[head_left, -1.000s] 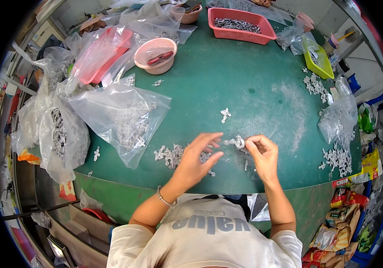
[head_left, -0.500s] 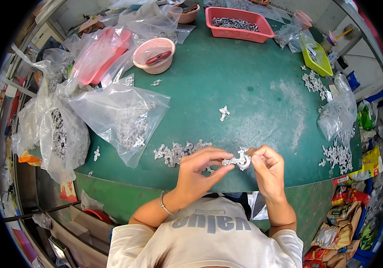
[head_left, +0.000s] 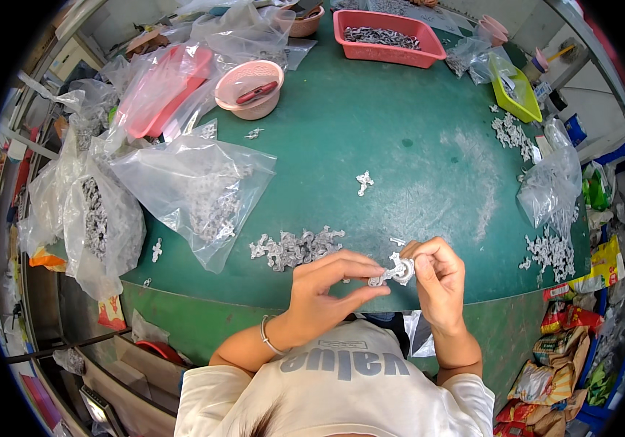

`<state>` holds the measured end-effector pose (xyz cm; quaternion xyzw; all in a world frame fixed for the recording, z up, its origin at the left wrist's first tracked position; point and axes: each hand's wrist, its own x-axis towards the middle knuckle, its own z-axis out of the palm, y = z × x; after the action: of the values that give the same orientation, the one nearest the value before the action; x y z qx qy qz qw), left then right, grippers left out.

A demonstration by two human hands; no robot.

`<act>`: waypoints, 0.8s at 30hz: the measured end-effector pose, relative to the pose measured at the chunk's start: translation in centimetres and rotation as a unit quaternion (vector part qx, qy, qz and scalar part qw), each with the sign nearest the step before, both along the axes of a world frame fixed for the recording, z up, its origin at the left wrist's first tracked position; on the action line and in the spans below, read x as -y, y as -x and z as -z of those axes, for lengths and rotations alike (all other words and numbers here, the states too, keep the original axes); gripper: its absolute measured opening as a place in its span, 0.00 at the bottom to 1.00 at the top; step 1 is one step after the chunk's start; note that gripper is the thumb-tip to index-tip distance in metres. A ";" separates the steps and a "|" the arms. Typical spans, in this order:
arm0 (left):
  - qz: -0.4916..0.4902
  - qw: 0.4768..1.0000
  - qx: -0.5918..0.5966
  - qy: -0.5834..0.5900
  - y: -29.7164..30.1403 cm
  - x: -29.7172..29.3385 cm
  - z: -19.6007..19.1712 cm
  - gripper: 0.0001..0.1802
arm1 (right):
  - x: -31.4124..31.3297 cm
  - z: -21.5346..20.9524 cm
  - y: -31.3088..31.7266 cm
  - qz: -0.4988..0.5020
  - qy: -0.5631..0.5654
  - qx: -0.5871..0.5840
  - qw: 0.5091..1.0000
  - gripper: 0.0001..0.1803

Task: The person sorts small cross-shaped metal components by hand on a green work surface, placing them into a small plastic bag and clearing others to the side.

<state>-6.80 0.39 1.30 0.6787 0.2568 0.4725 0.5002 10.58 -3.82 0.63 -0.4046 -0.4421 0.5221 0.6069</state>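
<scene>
A silver-grey metal casting (head_left: 401, 270) with a round ring end and a narrow arm is held over the near edge of the green table. My left hand (head_left: 327, 291) pinches its arm end between thumb and fingers. At the ring end, my right hand (head_left: 440, 284) is closed, thumb against bent fingers, touching the casting's right side. A small silver piece (head_left: 397, 241) lies on the table just beyond my right fingertips. To the left of the casting is a pile of similar grey castings (head_left: 294, 247), partly behind my left hand. One lone casting (head_left: 365, 183) lies farther out.
A clear plastic bag (head_left: 214, 182) of castings lies left, beside fuller bags (head_left: 97, 218). Farther back are a pink bowl (head_left: 250, 109) with a red-handled tool and a red tray (head_left: 389, 54) of metal parts. Loose castings (head_left: 551, 256) and a yellow-green basin (head_left: 516, 102) stand right.
The casting has tilted and come slightly nearer to me, with both hands moving along. The small silver piece now shows apart from the casting.
</scene>
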 end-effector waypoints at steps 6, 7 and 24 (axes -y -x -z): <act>0.008 1.000 0.007 0.010 0.0 0.2 0.0 0.17 | 0.1 -0.2 0.2 0.009 -0.011 0.028 0.999 0.07; 0.008 1.000 0.007 0.010 0.0 0.2 0.0 0.17 | 0.1 -0.2 0.3 0.009 -0.011 0.028 0.999 0.07; -0.184 0.891 -0.411 -0.064 4.6 -3.3 6.7 0.09 | -11.6 10.5 -1.3 0.193 -0.114 0.559 0.798 0.06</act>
<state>-11.44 3.65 -5.37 0.7832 0.5291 0.2505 0.2094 11.93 7.80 -9.83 -0.6314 -0.6734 0.0229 0.3838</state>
